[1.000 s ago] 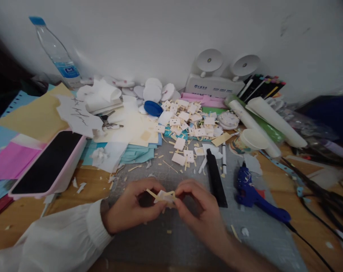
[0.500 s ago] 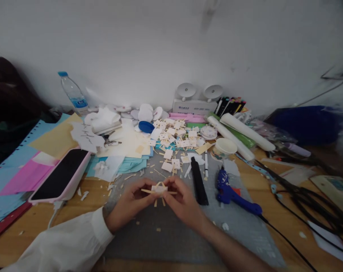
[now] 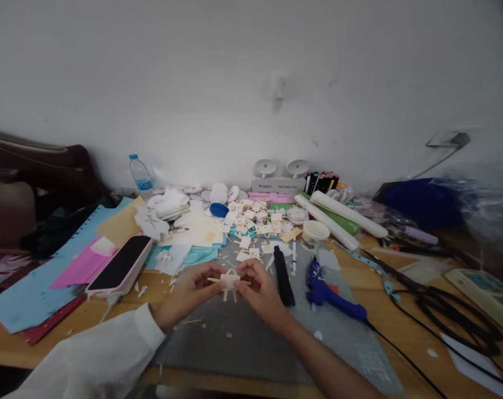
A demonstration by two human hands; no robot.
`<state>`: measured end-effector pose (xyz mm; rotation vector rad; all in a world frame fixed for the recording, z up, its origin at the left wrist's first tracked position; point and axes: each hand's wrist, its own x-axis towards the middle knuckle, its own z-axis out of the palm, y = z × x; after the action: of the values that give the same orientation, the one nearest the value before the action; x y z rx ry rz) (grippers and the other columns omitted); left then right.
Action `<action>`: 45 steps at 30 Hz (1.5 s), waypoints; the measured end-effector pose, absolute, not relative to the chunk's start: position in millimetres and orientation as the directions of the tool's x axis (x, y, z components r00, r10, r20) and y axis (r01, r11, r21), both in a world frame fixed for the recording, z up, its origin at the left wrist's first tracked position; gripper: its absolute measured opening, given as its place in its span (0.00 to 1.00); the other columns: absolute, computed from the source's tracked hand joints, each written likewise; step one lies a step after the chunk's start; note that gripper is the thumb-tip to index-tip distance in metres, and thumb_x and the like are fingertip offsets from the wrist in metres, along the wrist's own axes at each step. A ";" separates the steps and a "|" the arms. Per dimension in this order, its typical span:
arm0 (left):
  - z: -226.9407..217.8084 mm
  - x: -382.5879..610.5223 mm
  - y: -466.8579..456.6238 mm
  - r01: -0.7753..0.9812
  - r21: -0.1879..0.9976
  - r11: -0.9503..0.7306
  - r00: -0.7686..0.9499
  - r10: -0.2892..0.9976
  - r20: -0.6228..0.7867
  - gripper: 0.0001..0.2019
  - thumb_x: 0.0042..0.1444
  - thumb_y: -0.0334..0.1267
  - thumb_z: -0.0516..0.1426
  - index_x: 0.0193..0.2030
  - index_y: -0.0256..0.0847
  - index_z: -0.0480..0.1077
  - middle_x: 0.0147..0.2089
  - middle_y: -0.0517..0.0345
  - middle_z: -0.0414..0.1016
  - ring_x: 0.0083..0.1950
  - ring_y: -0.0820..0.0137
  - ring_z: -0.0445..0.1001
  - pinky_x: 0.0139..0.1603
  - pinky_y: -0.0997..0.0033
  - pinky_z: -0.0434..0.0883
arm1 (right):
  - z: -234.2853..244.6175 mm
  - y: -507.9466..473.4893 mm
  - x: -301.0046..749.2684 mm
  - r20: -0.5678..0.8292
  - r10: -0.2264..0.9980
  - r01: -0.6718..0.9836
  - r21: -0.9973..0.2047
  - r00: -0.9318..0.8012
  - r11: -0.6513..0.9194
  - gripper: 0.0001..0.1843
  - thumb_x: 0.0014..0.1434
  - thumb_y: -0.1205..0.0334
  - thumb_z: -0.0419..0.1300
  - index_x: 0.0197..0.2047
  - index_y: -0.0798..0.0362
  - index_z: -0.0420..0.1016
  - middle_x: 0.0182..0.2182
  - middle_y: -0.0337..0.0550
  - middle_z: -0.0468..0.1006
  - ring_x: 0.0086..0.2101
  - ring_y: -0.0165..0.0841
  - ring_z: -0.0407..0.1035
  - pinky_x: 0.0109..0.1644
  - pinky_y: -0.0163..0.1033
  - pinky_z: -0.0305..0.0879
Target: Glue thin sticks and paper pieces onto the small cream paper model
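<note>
My left hand (image 3: 183, 296) and my right hand (image 3: 258, 291) together pinch a small white paper square with thin tan strips (image 3: 229, 280) sticking out of it, held just above a grey cutting mat (image 3: 251, 349). The left arm wears a white sleeve (image 3: 97, 360). Beyond the hands lies a heap of similar small white and cream squares (image 3: 255, 217). A black bar-shaped tool (image 3: 283, 275) lies just right of my right hand.
A blue glue gun (image 3: 332, 292) with a black cord lies to the right. A pink-cased phone (image 3: 120, 266) rests on coloured paper sheets (image 3: 47, 277) at left. A water bottle (image 3: 140, 174), paper cup (image 3: 315, 231), rolled sheets (image 3: 338, 216), markers (image 3: 321, 180) stand near the wall.
The view has pulled back and tilted up, showing more wall and table. Both hands still hold the small paper piece, with its tan strips now spread outward.
</note>
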<state>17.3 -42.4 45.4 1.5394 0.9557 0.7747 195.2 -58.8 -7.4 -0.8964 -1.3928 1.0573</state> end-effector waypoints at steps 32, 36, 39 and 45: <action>16.0 -24.5 -37.6 0.544 0.709 -0.448 0.422 0.877 0.230 0.13 0.61 0.43 0.50 0.30 0.38 0.67 0.28 0.59 0.67 0.31 0.69 0.65 0.33 0.72 0.62 | -8.2 -11.8 213.2 0.421 0.862 0.878 -0.249 -0.282 0.408 0.10 0.57 0.67 0.57 0.43 0.53 0.71 0.41 0.49 0.76 0.45 0.44 0.65 0.48 0.46 0.56; 19.9 -30.0 -40.2 0.532 0.733 -0.424 0.416 0.885 0.209 0.14 0.62 0.41 0.48 0.29 0.38 0.66 0.28 0.59 0.68 0.31 0.70 0.66 0.33 0.73 0.63 | -9.3 2.8 209.9 0.399 0.858 0.860 -0.255 -0.324 0.443 0.06 0.55 0.69 0.58 0.38 0.53 0.73 0.35 0.49 0.76 0.42 0.44 0.66 0.47 0.46 0.56; 21.5 -30.9 -41.7 0.497 0.766 -0.408 0.430 0.882 0.191 0.14 0.63 0.39 0.45 0.32 0.38 0.67 0.30 0.58 0.70 0.33 0.70 0.68 0.35 0.72 0.65 | -8.5 4.2 212.1 0.412 0.854 0.832 -0.311 -0.318 0.459 0.07 0.55 0.69 0.57 0.38 0.52 0.72 0.36 0.48 0.76 0.42 0.43 0.67 0.48 0.47 0.56; 17.8 -28.7 -39.6 0.381 0.850 -0.364 0.471 0.867 0.161 0.11 0.61 0.34 0.45 0.37 0.38 0.68 0.33 0.56 0.71 0.34 0.69 0.70 0.36 0.71 0.67 | 4.6 -1.9 224.9 0.475 0.859 0.718 -0.530 -0.189 0.451 0.09 0.57 0.64 0.57 0.42 0.53 0.70 0.39 0.47 0.76 0.41 0.39 0.69 0.48 0.45 0.61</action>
<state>-28.7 -39.6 17.8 1.9437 1.0381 0.7963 224.9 -1.9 4.6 -1.3195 -1.9595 0.2419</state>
